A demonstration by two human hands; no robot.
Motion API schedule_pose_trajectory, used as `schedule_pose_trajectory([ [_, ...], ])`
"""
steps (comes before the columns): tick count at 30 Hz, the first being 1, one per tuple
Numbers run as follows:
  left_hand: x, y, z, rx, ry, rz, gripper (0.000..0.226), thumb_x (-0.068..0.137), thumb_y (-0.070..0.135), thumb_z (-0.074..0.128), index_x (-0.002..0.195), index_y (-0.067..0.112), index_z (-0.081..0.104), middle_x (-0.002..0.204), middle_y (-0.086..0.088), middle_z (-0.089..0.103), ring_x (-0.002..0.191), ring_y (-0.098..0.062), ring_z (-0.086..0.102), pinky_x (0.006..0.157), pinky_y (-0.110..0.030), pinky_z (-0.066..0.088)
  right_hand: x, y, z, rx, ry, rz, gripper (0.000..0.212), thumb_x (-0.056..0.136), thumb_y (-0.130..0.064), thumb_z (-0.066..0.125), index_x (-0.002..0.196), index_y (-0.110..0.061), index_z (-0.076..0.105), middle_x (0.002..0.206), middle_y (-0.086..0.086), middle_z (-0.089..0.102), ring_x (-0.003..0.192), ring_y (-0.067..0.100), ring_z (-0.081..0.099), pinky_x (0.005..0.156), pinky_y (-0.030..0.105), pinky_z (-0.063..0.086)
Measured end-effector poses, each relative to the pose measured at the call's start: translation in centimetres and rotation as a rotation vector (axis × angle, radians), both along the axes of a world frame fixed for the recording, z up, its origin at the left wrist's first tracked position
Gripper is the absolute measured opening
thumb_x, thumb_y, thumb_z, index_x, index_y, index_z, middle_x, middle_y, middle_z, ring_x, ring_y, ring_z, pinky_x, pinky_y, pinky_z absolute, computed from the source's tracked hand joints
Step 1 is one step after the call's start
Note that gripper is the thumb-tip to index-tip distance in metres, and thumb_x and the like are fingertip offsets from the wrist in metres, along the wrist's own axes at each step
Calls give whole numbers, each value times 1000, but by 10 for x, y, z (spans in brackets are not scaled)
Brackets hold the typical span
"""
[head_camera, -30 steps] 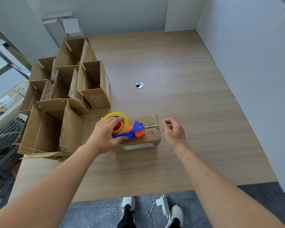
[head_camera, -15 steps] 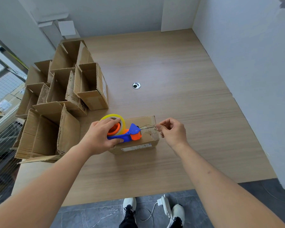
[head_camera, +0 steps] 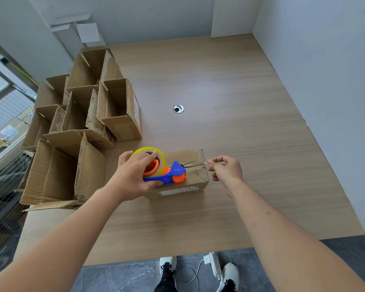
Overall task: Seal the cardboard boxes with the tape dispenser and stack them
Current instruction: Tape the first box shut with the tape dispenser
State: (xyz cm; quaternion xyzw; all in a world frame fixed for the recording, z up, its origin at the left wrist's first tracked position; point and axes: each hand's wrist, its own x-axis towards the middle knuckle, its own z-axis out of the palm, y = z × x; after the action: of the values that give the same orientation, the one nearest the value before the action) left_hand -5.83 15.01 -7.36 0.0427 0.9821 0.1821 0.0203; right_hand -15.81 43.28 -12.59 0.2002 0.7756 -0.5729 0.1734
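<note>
A small closed cardboard box (head_camera: pixel 191 159) lies on the wooden table (head_camera: pixel 230 127) near its front edge. On top of it sits a tape dispenser (head_camera: pixel 167 171) with a blue handle, an orange head and a yellow-rimmed roll. My left hand (head_camera: pixel 133 175) grips the dispenser, fingers over the roll and thumb under the handle. Just past the box's right end, my right hand (head_camera: pixel 226 170) pinches the free end of the clear tape, which stretches thinly from the dispenser's head along the box's top seam.
Several open cardboard boxes (head_camera: pixel 78 133) crowd the table's left side, flaps up. A round cable hole (head_camera: pixel 178 108) sits mid-table. White walls bound the back and right. A power strip (head_camera: pixel 214 264) and my shoes are on the floor below the front edge.
My right hand has drawn slightly right, away from the box end, still pinching the tape. My left hand and the dispenser stay in place on the box.
</note>
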Motion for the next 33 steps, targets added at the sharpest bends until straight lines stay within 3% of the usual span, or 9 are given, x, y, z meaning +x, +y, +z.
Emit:
schedule_pose_trajectory([
  [3, 0, 0, -5, 37, 5, -4, 86, 81, 55, 79, 152, 27, 39, 145, 10, 50, 138, -15, 41, 123, -41, 4, -1, -2, -10, 2, -11, 13, 10, 86, -23, 81, 83, -17, 74, 77, 0, 77, 60, 9, 66, 59, 30, 58],
  [6, 0, 0, -7, 67, 1, -5, 84, 81, 53, 80, 150, 26, 41, 143, 10, 51, 138, -14, 41, 123, -40, 2, -1, -4, -22, 67, 9, 28, 17, 80, -39, 84, 84, -24, 77, 81, -8, 78, 86, 10, 73, 83, 36, 59],
  [10, -2, 1, -7, 84, -12, -5, 84, 81, 53, 79, 150, 25, 41, 141, 10, 52, 137, -14, 41, 123, -39, 1, 2, -7, -15, 190, 72, 135, 27, 90, -45, 71, 114, -34, 75, 90, -8, 75, 92, 12, 69, 90, 32, 55],
  [15, -2, 2, -4, 76, -44, 2, 85, 81, 53, 79, 151, 24, 40, 144, 9, 51, 139, -15, 40, 124, -41, -1, 4, -19, -13, 418, 2, 278, 30, 103, -38, 49, 132, -38, 55, 131, 10, 40, 121, 33, 47, 103, 37, 38],
  [18, -2, 4, -2, 64, -39, 1, 86, 82, 53, 78, 152, 22, 40, 143, 8, 52, 139, -16, 40, 124, -39, -4, 18, -29, -10, 289, 344, 196, 30, 106, -20, 43, 132, -23, 59, 133, 5, 51, 119, 22, 55, 91, 25, 38],
  [21, -4, 2, 2, 14, -42, -49, 86, 85, 59, 73, 153, 19, 38, 141, 7, 53, 138, -16, 42, 125, -36, -5, 31, -45, -19, 210, 521, 396, 41, 109, -18, 37, 148, -20, 51, 157, -3, 43, 145, 11, 35, 117, 23, 26],
  [25, -15, 0, 21, -92, -63, -140, 85, 86, 72, 60, 151, 20, 42, 137, 5, 58, 127, -19, 52, 117, -34, 23, 33, -46, -28, 258, 432, 490, 48, 111, -32, 26, 159, -33, 30, 167, -21, 9, 156, 7, 5, 127, 35, 2],
  [29, -25, 2, 41, 2, -216, -132, 86, 88, 78, 48, 158, 40, 13, 113, 2, 67, 98, -21, 62, 90, -43, 53, 31, -44, -22, 396, 395, 573, 50, 111, -39, 18, 161, -38, 17, 166, -28, -3, 156, 10, 0, 126, 43, -5],
  [33, -32, 0, 61, 106, -305, -202, 65, 96, 69, 44, 148, 69, 6, 79, -4, 66, 70, -21, 60, 66, -46, 53, 31, -45, -15, 479, 351, 620, 53, 110, -39, 13, 162, -39, 6, 164, -29, -11, 157, 18, -1, 127, 47, -4],
])
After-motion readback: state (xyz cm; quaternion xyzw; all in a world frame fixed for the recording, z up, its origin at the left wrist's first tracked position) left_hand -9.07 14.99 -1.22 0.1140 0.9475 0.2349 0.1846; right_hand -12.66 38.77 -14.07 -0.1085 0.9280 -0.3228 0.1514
